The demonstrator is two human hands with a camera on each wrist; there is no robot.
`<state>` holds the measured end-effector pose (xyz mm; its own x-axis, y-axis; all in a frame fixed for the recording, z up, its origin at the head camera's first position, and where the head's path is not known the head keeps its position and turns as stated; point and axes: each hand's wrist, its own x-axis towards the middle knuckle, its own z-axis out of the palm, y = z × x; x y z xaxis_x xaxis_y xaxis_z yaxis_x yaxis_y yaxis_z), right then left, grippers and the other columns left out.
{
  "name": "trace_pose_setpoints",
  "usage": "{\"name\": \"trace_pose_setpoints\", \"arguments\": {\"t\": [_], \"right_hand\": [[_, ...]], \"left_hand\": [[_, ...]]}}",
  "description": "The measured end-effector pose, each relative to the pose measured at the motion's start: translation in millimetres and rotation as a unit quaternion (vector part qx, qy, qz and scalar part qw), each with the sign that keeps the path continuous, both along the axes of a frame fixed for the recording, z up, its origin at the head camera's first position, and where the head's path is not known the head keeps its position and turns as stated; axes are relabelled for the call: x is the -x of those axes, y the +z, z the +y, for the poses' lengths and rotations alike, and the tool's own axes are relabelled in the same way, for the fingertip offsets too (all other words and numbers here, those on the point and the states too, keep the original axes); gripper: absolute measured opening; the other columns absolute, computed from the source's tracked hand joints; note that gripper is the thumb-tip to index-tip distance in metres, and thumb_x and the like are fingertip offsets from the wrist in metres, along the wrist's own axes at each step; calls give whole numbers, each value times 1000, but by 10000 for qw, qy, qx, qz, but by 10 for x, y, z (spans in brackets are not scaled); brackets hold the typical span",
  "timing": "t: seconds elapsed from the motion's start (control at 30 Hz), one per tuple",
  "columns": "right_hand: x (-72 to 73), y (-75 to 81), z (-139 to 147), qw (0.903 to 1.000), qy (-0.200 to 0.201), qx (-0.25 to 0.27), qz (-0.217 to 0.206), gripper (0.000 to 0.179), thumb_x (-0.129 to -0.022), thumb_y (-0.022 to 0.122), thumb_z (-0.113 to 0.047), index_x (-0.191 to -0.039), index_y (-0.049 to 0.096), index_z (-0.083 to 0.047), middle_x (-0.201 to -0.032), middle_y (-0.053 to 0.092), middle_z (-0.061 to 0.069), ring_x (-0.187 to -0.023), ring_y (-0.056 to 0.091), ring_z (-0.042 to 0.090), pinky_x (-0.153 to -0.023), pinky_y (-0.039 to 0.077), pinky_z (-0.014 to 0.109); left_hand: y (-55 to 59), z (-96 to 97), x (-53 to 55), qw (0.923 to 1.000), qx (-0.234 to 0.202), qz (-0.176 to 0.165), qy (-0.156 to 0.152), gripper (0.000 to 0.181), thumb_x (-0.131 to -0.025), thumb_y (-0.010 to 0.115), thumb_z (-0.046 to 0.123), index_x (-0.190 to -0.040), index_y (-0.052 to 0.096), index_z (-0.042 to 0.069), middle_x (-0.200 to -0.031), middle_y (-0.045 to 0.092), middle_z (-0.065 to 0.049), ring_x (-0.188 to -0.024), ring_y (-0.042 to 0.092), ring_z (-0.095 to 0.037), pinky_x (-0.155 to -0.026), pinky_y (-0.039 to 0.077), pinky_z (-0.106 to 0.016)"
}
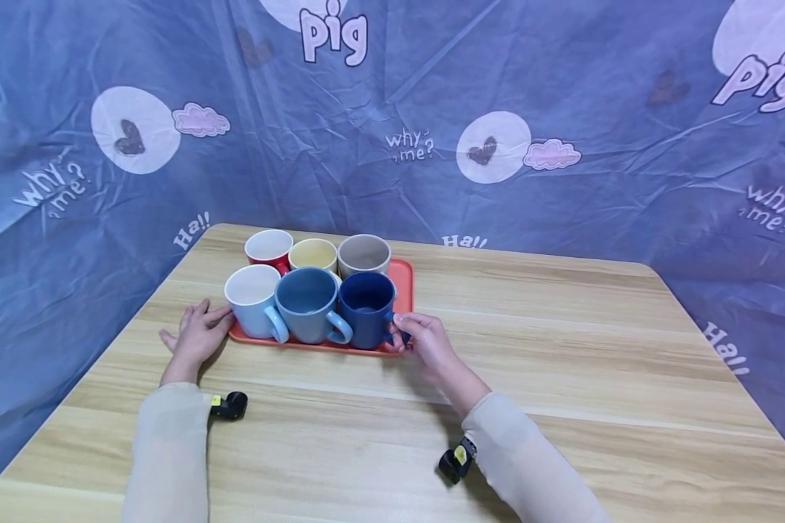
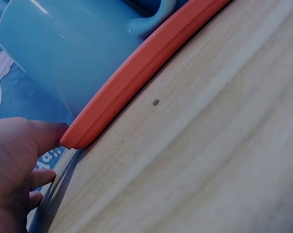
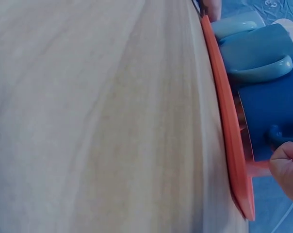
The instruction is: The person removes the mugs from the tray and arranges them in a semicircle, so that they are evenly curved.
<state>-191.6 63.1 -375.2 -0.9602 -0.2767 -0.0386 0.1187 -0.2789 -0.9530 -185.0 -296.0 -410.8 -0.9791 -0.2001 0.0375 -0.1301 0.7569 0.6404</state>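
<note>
A dark blue mug (image 1: 367, 312) stands at the right end of the front row on an orange-red tray (image 1: 402, 283). My right hand (image 1: 425, 345) pinches its handle; in the right wrist view, the thumb and a finger meet at that handle (image 3: 277, 136), and a strip of tray shows below the mug's base. Left of it are a mid-blue mug (image 1: 306, 309) and a light blue mug (image 1: 255, 301). At the tray's left end, my left hand (image 1: 199, 334) has its fingers spread, with a fingertip against the tray's corner in the left wrist view.
Behind the front row, a red mug (image 1: 268, 250), a yellow mug (image 1: 312, 254) and a grey mug (image 1: 364, 256) stand on the tray. The wooden table (image 1: 562, 349) extends to the right and front. A blue printed cloth (image 1: 392, 87) hangs behind it.
</note>
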Motion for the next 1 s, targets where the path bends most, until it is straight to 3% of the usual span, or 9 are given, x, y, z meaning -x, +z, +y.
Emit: {"name": "trace_pose_setpoints", "arguments": {"t": [0.2, 0.47, 0.73, 1.0], "right_hand": [[-35, 83, 64, 9999, 34, 63, -76, 22, -85, 46, -2, -66, 56, -3, -53, 44, 5, -48, 41, 11, -48, 36, 20], [-97, 156, 175, 9982, 354, 311, 360, 19, -82, 56, -16, -68, 56, -3, -55, 44, 0, -51, 41, 9, -47, 30, 19], [-167, 319, 241, 9983, 343, 331, -337, 22, -88, 44, -3, -70, 56, -1, -55, 44, 4, -53, 42, 12, -51, 31, 21], [-228, 459, 344, 9985, 374, 175, -355, 26, -88, 42, -3, -67, 56, -7, -56, 43, 2, -55, 42, 12, -52, 31, 21]], "left_hand": [[7, 5, 5, 10000, -3, -38, 2, 51, -89, 38, 42, -121, 48, 4, -136, 17, -26, -124, -3, -43, -81, -24, -60], [5, 13, 3, 10000, 18, -61, 7, 51, -89, 38, 42, -121, 48, 4, -136, 16, -26, -124, -3, -42, -81, -23, -61], [23, 28, -9, 9999, 66, -96, -5, 49, -89, 37, 40, -122, 46, 4, -136, 16, -27, -124, -2, -43, -81, -21, -62], [25, 0, -12, 9998, 105, -164, -50, 51, -90, 36, 42, -124, 45, 5, -136, 14, -27, -124, -3, -43, -80, -21, -63]]}}
